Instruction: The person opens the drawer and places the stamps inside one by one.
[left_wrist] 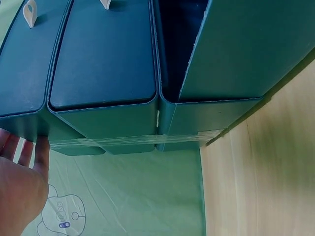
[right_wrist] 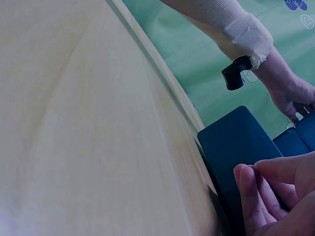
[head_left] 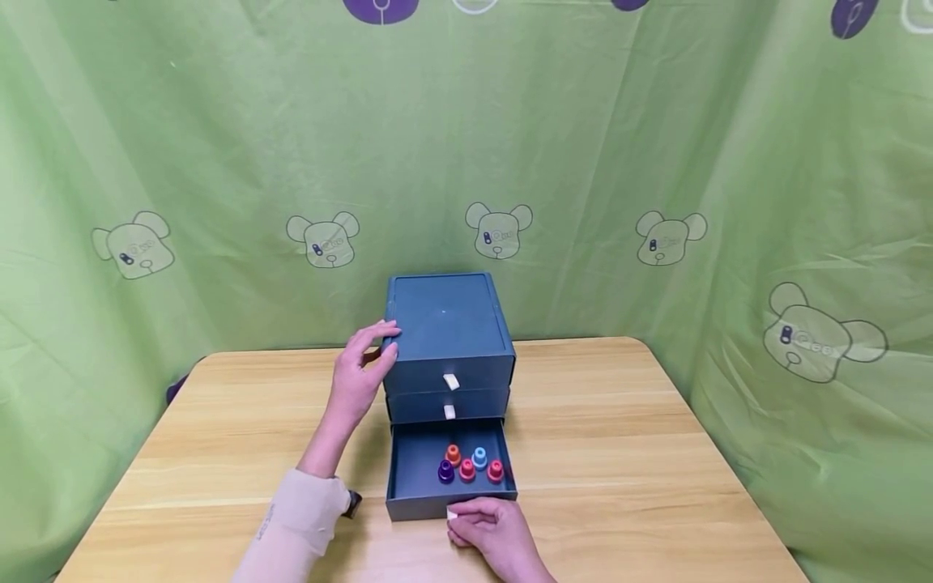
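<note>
A dark blue three-drawer cabinet (head_left: 448, 316) stands on the table, its bottom drawer (head_left: 415, 465) pulled out. Inside that drawer, toward its right half, sit several small knobbed pieces: an orange one (head_left: 453, 454), a light blue one (head_left: 479, 457), a purple one (head_left: 445, 470) and two red ones (head_left: 467, 469). My right hand (head_left: 499, 534) pinches the pale pull tab (head_left: 452, 513) on the drawer's front; in the right wrist view the fingers mostly hide it. My left hand (head_left: 357, 376) rests against the cabinet's upper left side, its fingers extended in the left wrist view.
The upper two drawers are closed, each with a pale tab (head_left: 451, 381). Clear tape (left_wrist: 118, 141) runs along the cabinet's side. Wooden tabletop (head_left: 619, 470) spreads to both sides, and a green printed curtain (head_left: 437, 121) hangs behind and around the table.
</note>
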Demonstrator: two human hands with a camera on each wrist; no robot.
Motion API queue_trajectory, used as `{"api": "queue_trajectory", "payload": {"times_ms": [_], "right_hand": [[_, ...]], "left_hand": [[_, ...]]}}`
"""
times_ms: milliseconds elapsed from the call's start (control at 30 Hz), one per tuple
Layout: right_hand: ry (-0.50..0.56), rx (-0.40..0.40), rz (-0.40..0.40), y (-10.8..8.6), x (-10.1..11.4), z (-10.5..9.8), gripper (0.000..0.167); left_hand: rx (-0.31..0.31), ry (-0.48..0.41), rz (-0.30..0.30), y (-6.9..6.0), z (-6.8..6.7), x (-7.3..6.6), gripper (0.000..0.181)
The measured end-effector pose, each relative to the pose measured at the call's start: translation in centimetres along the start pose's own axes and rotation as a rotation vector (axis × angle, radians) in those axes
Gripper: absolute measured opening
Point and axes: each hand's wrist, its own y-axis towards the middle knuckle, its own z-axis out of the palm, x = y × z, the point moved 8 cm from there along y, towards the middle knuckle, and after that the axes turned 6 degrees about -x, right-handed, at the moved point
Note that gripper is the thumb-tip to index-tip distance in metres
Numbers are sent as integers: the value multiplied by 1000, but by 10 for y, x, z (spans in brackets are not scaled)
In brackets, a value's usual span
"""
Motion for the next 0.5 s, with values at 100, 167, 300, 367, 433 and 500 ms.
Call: {"api": "queue_trajectory", "payload": {"times_ms": [100,167,300,367,433,500], "right_hand": [[-2,0,1,0,0,0,23],[-4,0,3,1,0,0,23],[-5,0,-3,1,1,-1,23],[-4,0,-9,1,1,-1,23],[0,0,-17,1,2,-1,23],[5,1,-22,1,3,-1,23]], "left_hand": [[-1,-15,-9,0,0,1,29],[-1,-14,-9,0,0,1,28],[0,2,-5,-1,-1,1,26],[2,5,2,-1,-1,1,26],[3,5,8,-1,-2,0,26],[2,4,12,-1,-2,0,26]]}}
